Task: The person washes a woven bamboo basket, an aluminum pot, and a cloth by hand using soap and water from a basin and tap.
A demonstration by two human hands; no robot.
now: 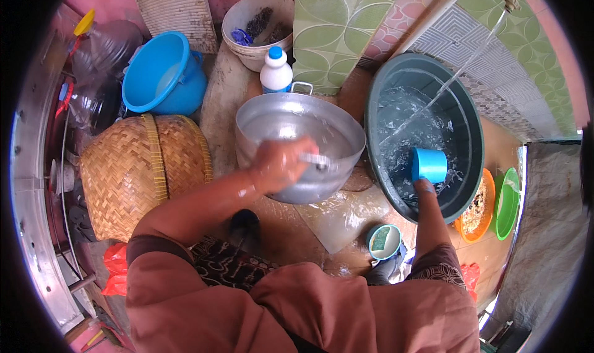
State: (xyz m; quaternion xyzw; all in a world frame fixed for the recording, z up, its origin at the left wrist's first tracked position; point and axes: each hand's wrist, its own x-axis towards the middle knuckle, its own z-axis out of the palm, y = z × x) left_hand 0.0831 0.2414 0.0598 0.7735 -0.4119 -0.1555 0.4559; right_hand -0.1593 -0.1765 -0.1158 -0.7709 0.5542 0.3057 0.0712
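A large aluminium pot (301,188) stands before me, a metal handle (315,158) on its near side and another on its far side. My left hand (285,162) is over the near rim at that handle; it is blurred, and whether its fingers close on the handle cannot be told. With my right hand (424,187) I hold a blue plastic dipper (430,165) inside a dark green tub (474,135). Water from a tap (510,2) streams into the water in this tub. Most of the right fingers are hidden by the dipper.
A woven bamboo basket (120,176), a blue bucket (195,86) and large plastic bottles (111,42) are on the left. Behind the pot stand a white bottle (275,72) and a whitish bucket (246,51). Orange (488,204) and green basins (506,204) lie right; a small tub (384,241) is near my foot.
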